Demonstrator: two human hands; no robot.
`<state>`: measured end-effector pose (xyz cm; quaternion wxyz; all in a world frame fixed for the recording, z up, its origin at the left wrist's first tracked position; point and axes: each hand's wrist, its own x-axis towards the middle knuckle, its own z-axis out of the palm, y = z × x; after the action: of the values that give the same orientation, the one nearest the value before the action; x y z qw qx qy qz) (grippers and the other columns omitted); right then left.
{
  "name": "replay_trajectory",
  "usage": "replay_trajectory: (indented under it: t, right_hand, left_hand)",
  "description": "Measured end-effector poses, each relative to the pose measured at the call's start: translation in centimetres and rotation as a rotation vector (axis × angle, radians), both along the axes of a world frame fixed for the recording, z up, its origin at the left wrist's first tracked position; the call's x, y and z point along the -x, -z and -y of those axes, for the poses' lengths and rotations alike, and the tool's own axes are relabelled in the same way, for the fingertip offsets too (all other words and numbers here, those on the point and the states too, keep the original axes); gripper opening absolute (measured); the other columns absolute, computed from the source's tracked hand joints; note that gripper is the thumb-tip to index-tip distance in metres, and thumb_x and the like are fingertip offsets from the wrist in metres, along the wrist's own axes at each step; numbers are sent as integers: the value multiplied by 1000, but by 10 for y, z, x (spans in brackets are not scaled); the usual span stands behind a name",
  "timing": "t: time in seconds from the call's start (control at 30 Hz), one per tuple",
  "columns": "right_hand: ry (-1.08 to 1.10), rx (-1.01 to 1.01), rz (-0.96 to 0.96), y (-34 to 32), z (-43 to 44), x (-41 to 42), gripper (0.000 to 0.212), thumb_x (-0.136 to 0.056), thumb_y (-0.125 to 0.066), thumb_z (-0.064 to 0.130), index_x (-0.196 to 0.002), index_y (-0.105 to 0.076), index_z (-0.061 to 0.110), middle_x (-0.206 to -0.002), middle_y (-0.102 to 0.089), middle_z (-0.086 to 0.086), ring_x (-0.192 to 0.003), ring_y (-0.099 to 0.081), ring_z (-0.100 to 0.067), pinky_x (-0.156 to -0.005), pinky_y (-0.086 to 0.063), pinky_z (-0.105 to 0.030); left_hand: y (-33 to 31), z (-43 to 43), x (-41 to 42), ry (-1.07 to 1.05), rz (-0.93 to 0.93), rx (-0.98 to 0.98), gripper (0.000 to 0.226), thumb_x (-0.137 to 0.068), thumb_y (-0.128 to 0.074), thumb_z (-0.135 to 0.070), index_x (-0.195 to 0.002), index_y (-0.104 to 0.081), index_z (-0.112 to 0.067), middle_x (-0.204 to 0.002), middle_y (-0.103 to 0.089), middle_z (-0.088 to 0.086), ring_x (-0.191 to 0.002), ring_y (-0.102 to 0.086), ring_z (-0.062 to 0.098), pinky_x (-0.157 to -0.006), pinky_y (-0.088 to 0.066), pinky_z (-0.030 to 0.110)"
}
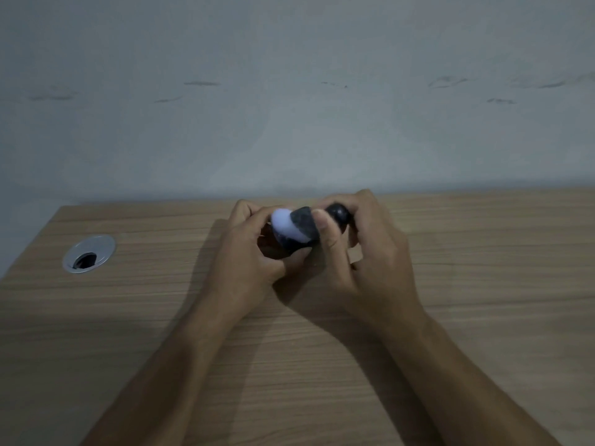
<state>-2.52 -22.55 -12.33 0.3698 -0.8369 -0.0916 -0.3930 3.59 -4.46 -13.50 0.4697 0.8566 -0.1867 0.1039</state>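
Presently working on a white-and-dark rounded object [289,228], held just above the counter [128,317] towards twelve o'clock, clamping its body in the left grip [248,252] and pinching a dark round knob [337,215] in the right grip [370,252]. Next, probably needing a steady twist apart.

Light wood-grain desk [483,284] with a round silver cable grommet [89,253] near its far-left corner.

No readable text, label, brand, number or sign: none legible on the blurred dark-and-white object [294,231], on the wooden desk [483,284], on its metal cable grommet [88,254] or on the scuffed wall [289,107].
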Motion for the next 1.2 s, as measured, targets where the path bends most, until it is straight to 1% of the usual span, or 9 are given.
replay_trajectory:
  t: [0.1, 0.27, 0.5, 0.6, 0.7, 0.93, 1.0, 1.1, 1.2]
  right_hand:
    - [8, 50, -21, 3, -1, -3, 18, -111, -67, 19, -107, -73, 3, -95, -66, -5, -83, -54, -15, -80, -41, -24]
    - [167, -65, -59, 4, 12, -6, 17, -111, -68, 20, -108, -74, 4, -95, -66, 0, -78, -48, -10, -79, -37, -22]
    - [-37, 87, 29, 1, -2, -1, 18, -111, -66, 19, -109, -74, 4, -97, -65, -3, -88, -48, -8, -84, -36, -15]
    - [66, 55, -23, 4, 6, -5, 14, -109, -71, 17, -108, -75, 3, -95, -66, -5, -83, -53, -15, -80, -37, -21]
    - [149, -1, -45, 4, 15, -6, 14, -109, -71, 17, -109, -75, 4, -96, -63, 3, -79, -48, -11, -79, -36, -22]
    - [-47, 97, 2, 0, -2, -1, 16, -110, -70, 16, -122, -76, 6, -106, -67, -3, -92, -47, -4, -86, -37, -13]
    - [-81, 137, -6, 0, -1, 0, 15, -110, -70, 16, -120, -76, 6, -104, -64, -1, -92, -46, -5, -85, -36, -12]
    - [-88, 166, -10, 1, 3, -1, 15, -110, -68, 18, -115, -76, 6, -103, -66, -2, -90, -49, -8, -84, -36, -11]
    - [-17, 171, -25, 3, 9, -5, 15, -110, -69, 18, -112, -76, 5, -99, -67, -4, -87, -54, -14, -82, -37, -14]
  left_hand:
    - [-4, 0, 4, -3, 33, 20, 63, -72, -97, -22, -131, -78, -23, -117, -59, 0, -104, -63, -1, -83, -45, -1]
    - [-8, 5, 7, -25, 53, 82, 61, -74, -95, -9, -132, -77, -22, -115, -56, -1, -96, -61, -12, -83, -47, 0]
    - [-6, 5, 6, -25, 44, 75, 61, -72, -99, -12, -129, -77, -20, -121, -59, 4, -99, -60, -21, -81, -47, -3]
    - [-5, 5, 5, -38, 54, 105, 63, -72, -97, -11, -131, -77, -21, -119, -57, 1, -101, -64, -8, -85, -52, 4]
    - [-2, 6, 4, -41, 54, 132, 62, -73, -96, -13, -131, -77, -27, -121, -57, 0, -106, -68, 5, -92, -55, 10]
    - [2, 7, 2, -36, 112, 74, 42, -76, -98, -12, -113, -78, -18, -124, -60, 4, -105, -63, -10, -85, -48, 0]
    - [0, 6, 1, -53, 100, 87, 51, -76, -98, -13, -123, -78, -14, -129, -59, 4, -107, -60, -15, -88, -48, -1]
    - [0, 3, -2, -102, 79, 139, 65, -73, -94, -2, -134, -75, -14, -130, -58, 3, -104, -63, -5, -85, -52, 3]
    - [1, 2, -3, -110, 48, 178, 66, -74, -89, 1, -135, -74, -19, -129, -58, 3, -103, -68, 7, -87, -62, 18]
